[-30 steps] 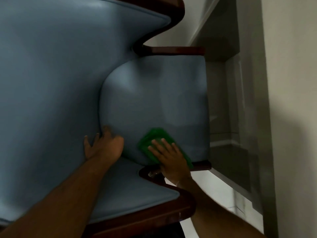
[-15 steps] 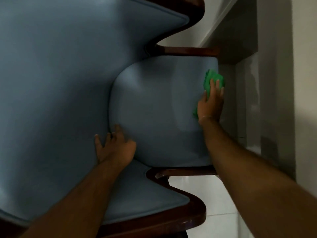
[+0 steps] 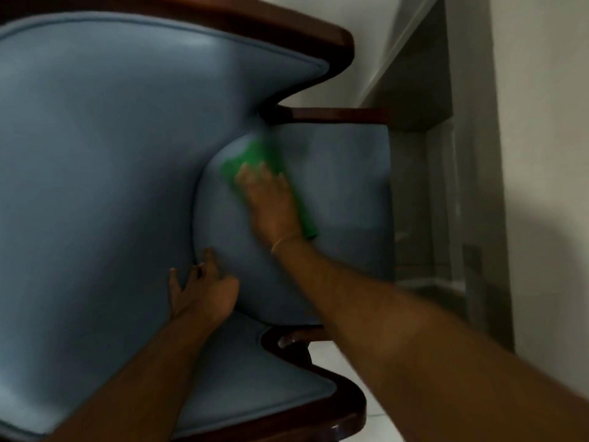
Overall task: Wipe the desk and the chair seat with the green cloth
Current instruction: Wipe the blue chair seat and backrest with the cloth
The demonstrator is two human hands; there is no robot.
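Observation:
The blue padded chair seat (image 3: 344, 193) lies right of the tall blue chair back (image 3: 95, 170). My right hand (image 3: 271, 202) presses flat on the green cloth (image 3: 255, 157) at the seat's inner upper corner, close to the dark wooden arm (image 3: 334, 114). Part of the cloth sticks out from under the hand at its right side (image 3: 307, 224). My left hand (image 3: 200, 290) rests with fingers spread in the crease where seat meets back, holding nothing. The cloth and right hand are motion-blurred. No desk is in view.
Dark wooden frame edges run along the chair's top (image 3: 287, 23) and bottom (image 3: 334, 409). A grey recessed wall niche (image 3: 424, 186) stands just right of the seat, beside a pale wall (image 3: 541, 154). White floor tile (image 3: 350, 362) shows below the seat.
My right hand swept the cloth from the seat's lower edge to its far right edge, then left to the inner upper corner. The left hand stayed in the crease.

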